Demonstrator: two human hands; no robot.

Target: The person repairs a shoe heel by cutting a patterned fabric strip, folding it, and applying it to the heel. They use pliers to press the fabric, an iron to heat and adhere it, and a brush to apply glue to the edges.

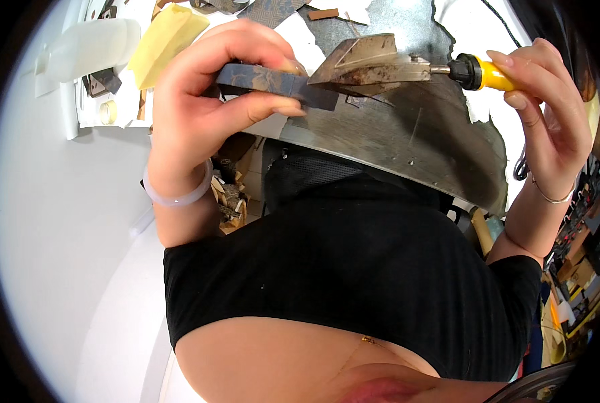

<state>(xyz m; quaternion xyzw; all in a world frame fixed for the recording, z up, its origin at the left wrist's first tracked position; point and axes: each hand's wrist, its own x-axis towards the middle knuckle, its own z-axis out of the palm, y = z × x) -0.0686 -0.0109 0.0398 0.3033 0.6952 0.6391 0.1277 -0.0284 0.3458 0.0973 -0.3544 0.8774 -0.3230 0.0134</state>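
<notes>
My left hand (209,87) grips a thick blue-grey bar (263,79) with brownish patches, thumb beneath and fingers over the top. The bar's end points right. Held in my right hand (548,101) is a hand tool with a yellow handle (493,76), a black collar and a short metal shaft. The tool's stained, wedge-shaped metal head (374,67) points left and overlaps the bar's right end; whether they touch, I cannot tell. Both things are above a grey metal sheet (407,134) on the work table.
A translucent plastic bottle (88,50) lies at the far left beside a yellow folded sheet (169,41). A small brown strip (323,14) and white paper scraps lie behind the tool. A black cord (501,20) runs at the far right. Tools and boxes crowd the right side.
</notes>
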